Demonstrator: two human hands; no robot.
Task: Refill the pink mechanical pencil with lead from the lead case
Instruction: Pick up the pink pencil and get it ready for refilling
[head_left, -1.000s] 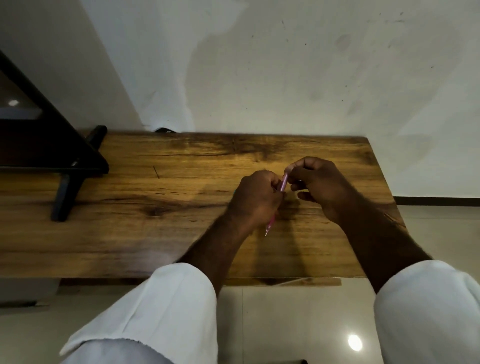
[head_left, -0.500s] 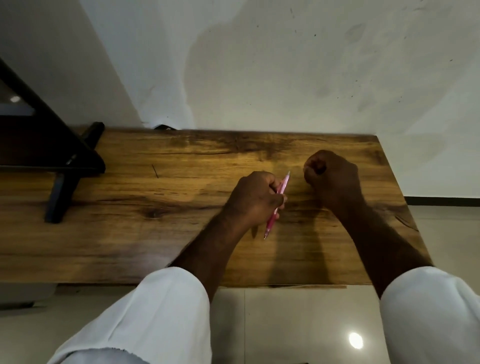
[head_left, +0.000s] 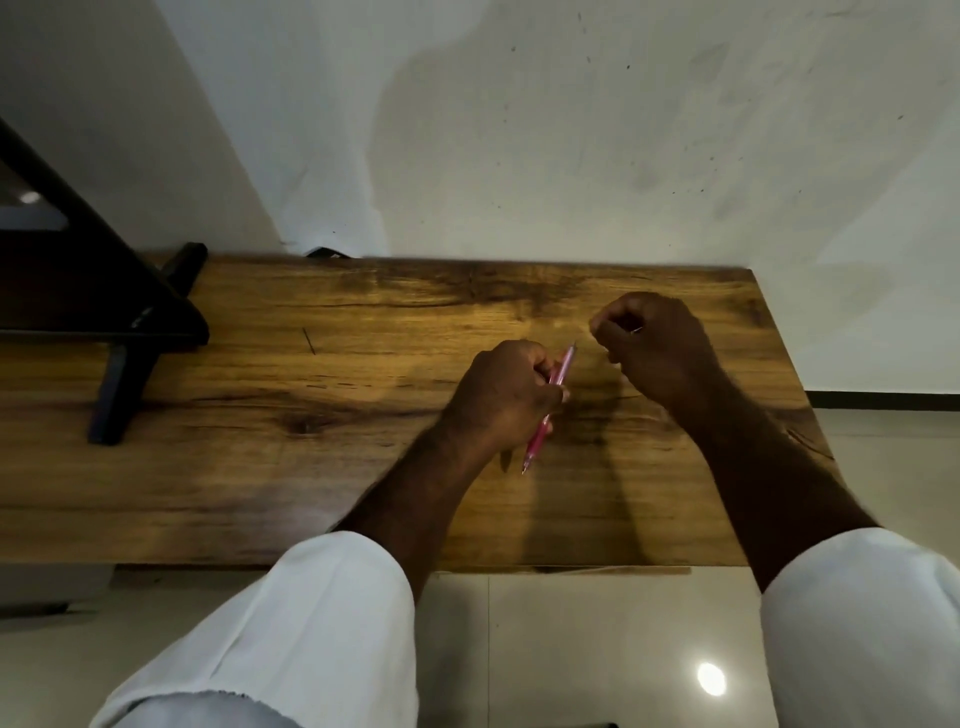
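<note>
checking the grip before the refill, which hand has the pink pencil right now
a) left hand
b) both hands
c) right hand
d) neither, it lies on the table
a: the left hand grips the pink pencil, tip toward the person, while the right hand is curled and apart from it.

Pink mechanical pencil (head_left: 538, 440), slim, translucent barrel, gripped mid-barrel in the left hand (head_left: 501, 395), tilted, tip pointed downward, top end raised

Two hands, left hand (head_left: 506, 395) and right hand (head_left: 657, 345); one pink mechanical pencil (head_left: 563, 366); one table (head_left: 311, 415); two white sleeves (head_left: 322, 623) (head_left: 862, 613).
</note>
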